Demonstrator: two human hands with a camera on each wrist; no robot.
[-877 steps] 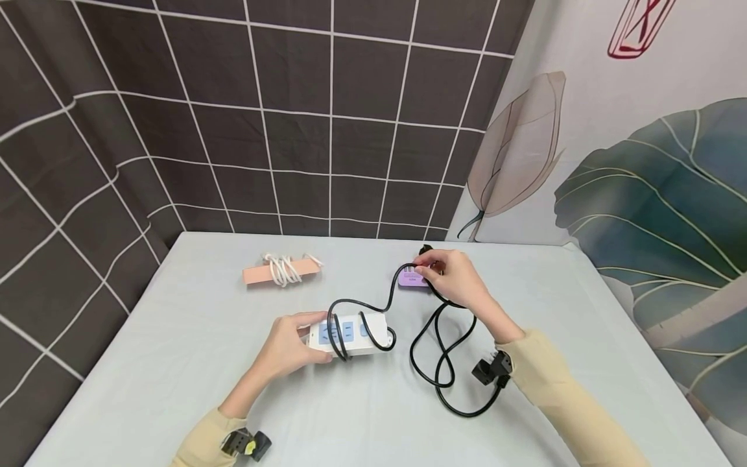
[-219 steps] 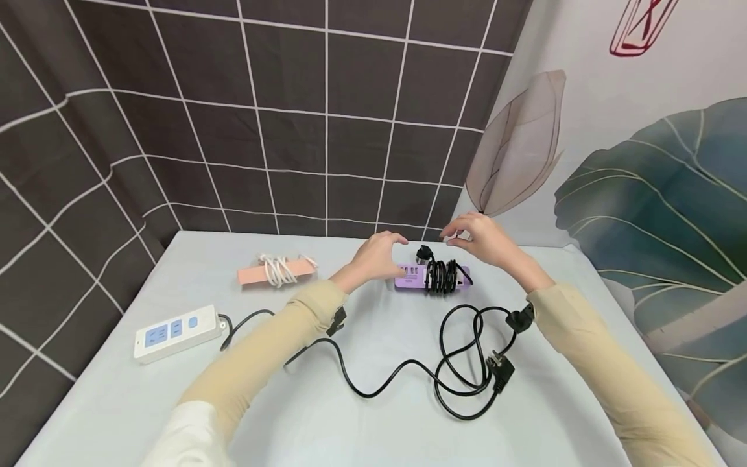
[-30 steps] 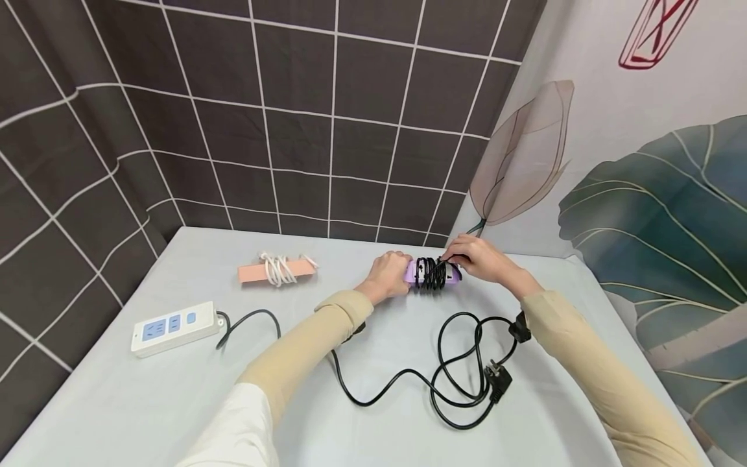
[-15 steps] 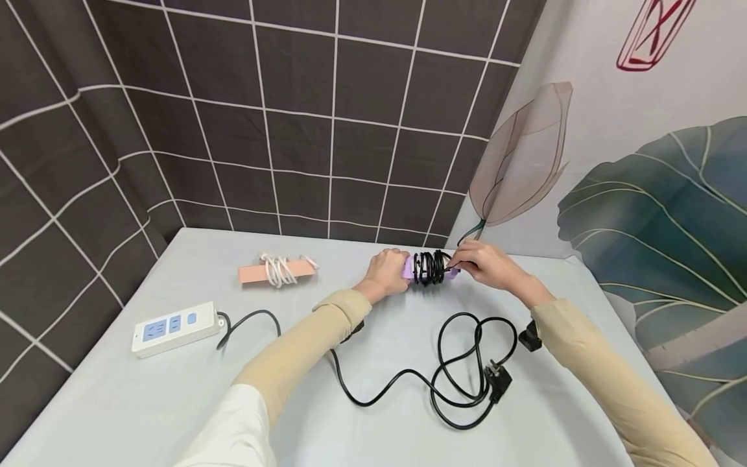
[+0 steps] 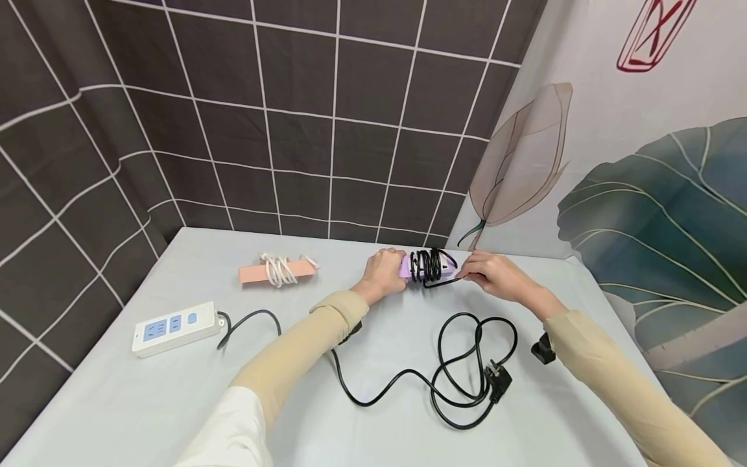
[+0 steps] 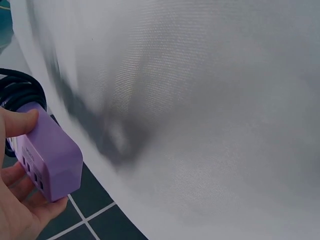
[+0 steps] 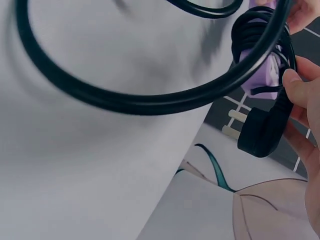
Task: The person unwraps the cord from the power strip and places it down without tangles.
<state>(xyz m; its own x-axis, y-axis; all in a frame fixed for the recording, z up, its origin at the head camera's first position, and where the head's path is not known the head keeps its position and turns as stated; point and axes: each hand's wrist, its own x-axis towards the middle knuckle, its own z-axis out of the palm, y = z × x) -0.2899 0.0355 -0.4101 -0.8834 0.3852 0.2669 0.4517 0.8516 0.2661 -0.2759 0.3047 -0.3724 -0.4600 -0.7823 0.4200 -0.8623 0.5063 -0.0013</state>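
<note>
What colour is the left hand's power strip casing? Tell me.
Purple; the power strip casing shows best in the left wrist view.

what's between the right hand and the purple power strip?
A stretch of black cord, running from the coils wound round the purple power strip to the right hand; the head view shows it.

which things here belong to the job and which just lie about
In the job:
purple power strip, in left hand
wound black cord
held plug, in right hand

Apparently lying about:
white power strip
loose black cord, loose plug
peach block, white cord wound round it
</note>
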